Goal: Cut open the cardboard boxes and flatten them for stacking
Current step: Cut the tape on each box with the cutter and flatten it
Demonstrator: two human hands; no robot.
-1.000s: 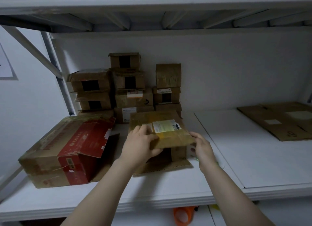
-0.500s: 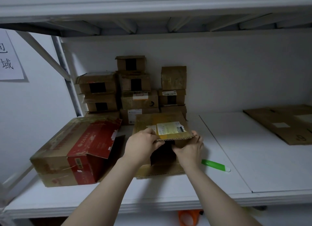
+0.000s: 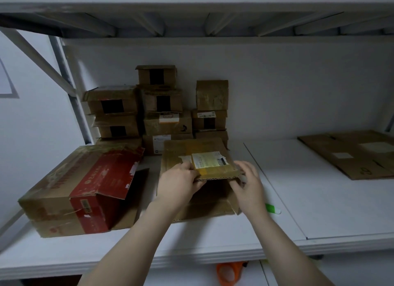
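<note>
A small brown cardboard box (image 3: 181,151) with a yellowish shipping label stands open toward me on the white shelf (image 3: 319,200). My left hand (image 3: 179,183) grips the left part of its raised top flap. My right hand (image 3: 248,185) curls its fingers round the box's right front corner, under that flap. A green and white cutter (image 3: 273,209) lies on the shelf just right of my right wrist, partly hidden by it. The box's bottom flap lies flat toward the shelf's front edge.
A large red and brown carton (image 3: 85,189), torn open, lies at the left. Several small taped boxes (image 3: 162,106) are stacked against the back wall. Flattened cardboard (image 3: 351,153) lies at the far right. An orange object (image 3: 230,273) shows below the shelf edge.
My right hand came from the box's right side to the front opening, then shifted to the right front corner. The left hand kept hold of the top flap. The cutter came into sight.
</note>
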